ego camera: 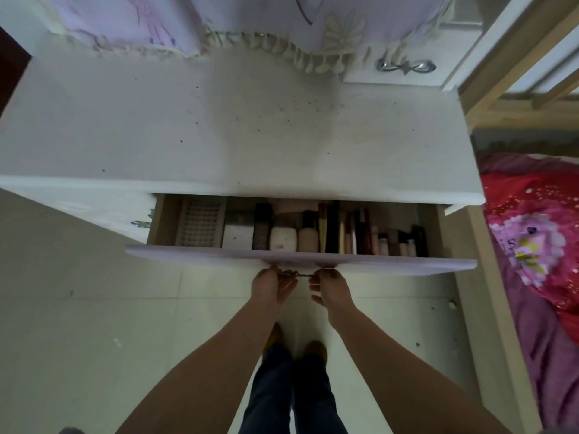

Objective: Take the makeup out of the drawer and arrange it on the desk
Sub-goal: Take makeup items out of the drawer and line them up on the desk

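Observation:
The white desk's drawer (300,261) stands partly pulled out below the desk top (219,126). Inside lies a row of makeup: a beige foundation bottle (308,239), a white compact (283,239), a dark palette (261,227), several slim tubes and pencils (347,233) and small pink bottles (394,244). A pale plastic basket (200,225) sits at the drawer's left end. My left hand (272,281) and my right hand (329,285) both grip the metal handle (302,275) under the drawer front, fingers curled around it.
A purple fringed cloth (250,23) hangs over the back of the desk. A smaller drawer with a silver handle (405,66) is at the back right. A bed with a red and pink flowered cover (532,233) stands to the right. My feet stand on pale floor tiles.

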`<state>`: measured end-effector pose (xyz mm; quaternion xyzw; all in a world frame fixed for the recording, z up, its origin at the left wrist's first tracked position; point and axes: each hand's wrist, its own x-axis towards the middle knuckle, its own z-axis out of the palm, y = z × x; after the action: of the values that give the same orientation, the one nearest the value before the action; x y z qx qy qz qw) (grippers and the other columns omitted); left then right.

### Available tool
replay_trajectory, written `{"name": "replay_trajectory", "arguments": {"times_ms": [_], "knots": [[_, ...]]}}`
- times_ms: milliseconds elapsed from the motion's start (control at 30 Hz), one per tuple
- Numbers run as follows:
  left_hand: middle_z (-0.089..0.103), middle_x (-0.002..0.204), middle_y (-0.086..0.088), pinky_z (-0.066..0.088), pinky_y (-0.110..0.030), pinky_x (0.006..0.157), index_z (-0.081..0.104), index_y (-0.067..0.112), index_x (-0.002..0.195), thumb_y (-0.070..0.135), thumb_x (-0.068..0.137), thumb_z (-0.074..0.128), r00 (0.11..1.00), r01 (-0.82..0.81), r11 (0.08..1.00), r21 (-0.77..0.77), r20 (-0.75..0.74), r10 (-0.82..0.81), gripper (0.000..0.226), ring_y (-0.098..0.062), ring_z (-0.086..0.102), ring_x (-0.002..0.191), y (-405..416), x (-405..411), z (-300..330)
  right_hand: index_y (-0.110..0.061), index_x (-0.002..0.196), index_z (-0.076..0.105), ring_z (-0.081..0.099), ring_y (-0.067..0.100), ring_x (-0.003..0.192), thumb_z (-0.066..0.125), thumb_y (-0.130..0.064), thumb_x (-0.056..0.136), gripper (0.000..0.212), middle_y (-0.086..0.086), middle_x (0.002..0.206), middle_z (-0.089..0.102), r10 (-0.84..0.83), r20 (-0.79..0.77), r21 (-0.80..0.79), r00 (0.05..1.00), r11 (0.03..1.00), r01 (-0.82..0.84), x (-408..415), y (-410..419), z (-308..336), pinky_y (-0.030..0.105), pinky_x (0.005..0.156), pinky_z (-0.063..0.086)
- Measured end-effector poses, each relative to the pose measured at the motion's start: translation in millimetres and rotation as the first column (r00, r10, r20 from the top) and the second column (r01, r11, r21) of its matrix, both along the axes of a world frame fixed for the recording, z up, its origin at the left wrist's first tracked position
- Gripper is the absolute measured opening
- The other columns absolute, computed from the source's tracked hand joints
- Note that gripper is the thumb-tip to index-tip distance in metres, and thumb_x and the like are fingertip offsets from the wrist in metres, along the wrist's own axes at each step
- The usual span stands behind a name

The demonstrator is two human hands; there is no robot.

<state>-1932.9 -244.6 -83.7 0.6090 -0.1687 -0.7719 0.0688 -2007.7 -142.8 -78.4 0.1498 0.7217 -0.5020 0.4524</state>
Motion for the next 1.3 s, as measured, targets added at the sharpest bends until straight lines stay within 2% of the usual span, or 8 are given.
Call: {"name": "replay_trajectory", "arguments": {"times_ms": [233, 600, 767, 833, 933, 1033, 1167, 1300], "knots": [[0.056, 0.079, -0.015, 0.048, -0.040, 0.076, 0.049, -0.005, 0.126, 0.004, 0.098, 0.040, 0.999, -0.051, 0.999, 0.019, -0.002, 0.051, 0.030, -0.026, 0.057, 0.072, 15, 8, -5, -0.009, 0.075, 0.047, 0.044, 0.015, 0.063, 0.034, -0.002, 0.099, 0.029, 0.005, 0.073, 0.046, 0.055, 0.057, -0.029, 0.997, 0.998, -0.054, 11, 10, -12, 0.019, 0.063, 0.042], [0.062, 0.083, -0.015, 0.058, -0.033, 0.061, 0.056, 0.006, 0.089, -0.006, 0.093, 0.043, 0.997, 0.000, 0.998, -0.064, -0.071, -0.005, 0.018, -0.026, 0.064, 0.077, 18, 26, -31, -0.010, 0.113, 0.053, 0.060, 0.019, 0.087, 0.040, -0.013, 0.098, 0.019, 0.008, 0.104, 0.062, -0.012, 0.045, -0.010, 0.999, 1.000, 0.012, 23, 22, -47, 0.028, 0.067, 0.050], [0.059, 0.089, -0.019, 0.051, -0.041, 0.071, 0.055, 0.003, 0.089, 0.004, 0.098, 0.038, 0.999, 0.017, 0.997, 0.078, -0.037, -0.014, 0.020, -0.031, 0.058, 0.079, 37, 19, 0, -0.008, 0.109, 0.051, 0.056, 0.025, 0.093, 0.042, -0.013, 0.098, 0.015, 0.021, 0.113, 0.059, 0.316, 0.017, 0.080, 0.948, 0.945, -0.317, 20, 24, -23, 0.037, 0.080, 0.047], [0.061, 0.093, -0.023, 0.052, -0.040, 0.071, 0.057, -0.003, 0.098, 0.008, 0.098, 0.039, 0.966, 0.257, 0.957, 0.135, -0.070, -0.249, 0.021, -0.032, 0.061, 0.081, 48, 19, 25, -0.016, 0.117, 0.047, 0.058, 0.022, 0.095, 0.043, -0.019, 0.098, 0.020, 0.012, 0.110, 0.060, 0.466, 0.000, 0.082, 0.885, 0.882, -0.465, 14, 36, 0, 0.033, 0.082, 0.048], [0.071, 0.099, -0.013, 0.056, -0.031, 0.078, 0.064, 0.003, 0.107, 0.019, 0.096, 0.048, 0.571, 0.814, 0.577, -0.063, -0.092, -0.816, 0.024, -0.023, 0.069, 0.089, 51, 8, 62, -0.024, 0.102, 0.062, 0.063, 0.011, 0.090, 0.043, -0.027, 0.097, 0.019, -0.005, 0.096, 0.067, 0.709, -0.042, 0.057, 0.704, 0.705, -0.707, -16, 66, 45, 0.028, 0.079, 0.053], [0.071, 0.087, 0.000, 0.053, -0.022, 0.073, 0.066, 0.013, 0.099, 0.024, 0.096, 0.047, 0.231, 0.927, 0.217, -0.306, 0.009, -0.973, 0.023, -0.011, 0.067, 0.082, 46, -32, 85, -0.027, 0.089, 0.066, 0.067, 0.004, 0.079, 0.043, -0.024, 0.097, 0.025, -0.007, 0.089, 0.071, 0.762, -0.029, 0.024, 0.647, 0.648, -0.761, -68, 95, 79, 0.016, 0.063, 0.051], [0.065, 0.082, 0.003, 0.050, -0.021, 0.069, 0.065, 0.013, 0.095, 0.023, 0.097, 0.043, 0.200, 0.831, 0.046, -0.554, 0.221, -0.955, 0.024, -0.009, 0.062, 0.076, 56, -100, 73, -0.010, 0.094, 0.062, 0.067, 0.006, 0.073, 0.040, -0.005, 0.097, 0.022, 0.010, 0.099, 0.067, 0.538, -0.256, 0.196, 0.803, 0.842, -0.502, -134, 114, 66, 0.018, 0.059, 0.050], [0.062, 0.096, -0.012, 0.049, -0.034, 0.070, 0.058, 0.003, 0.112, 0.010, 0.097, 0.040, 0.188, 0.765, -0.223, -0.604, 0.541, -0.820, 0.025, -0.017, 0.056, 0.077, 75, -139, 23, -0.010, 0.115, 0.063, 0.058, 0.023, 0.098, 0.043, -0.006, 0.095, 0.028, 0.009, 0.114, 0.063, 0.746, -0.448, 0.569, 0.494, 0.663, -0.486, -164, 111, 27, 0.026, 0.081, 0.043]]}}
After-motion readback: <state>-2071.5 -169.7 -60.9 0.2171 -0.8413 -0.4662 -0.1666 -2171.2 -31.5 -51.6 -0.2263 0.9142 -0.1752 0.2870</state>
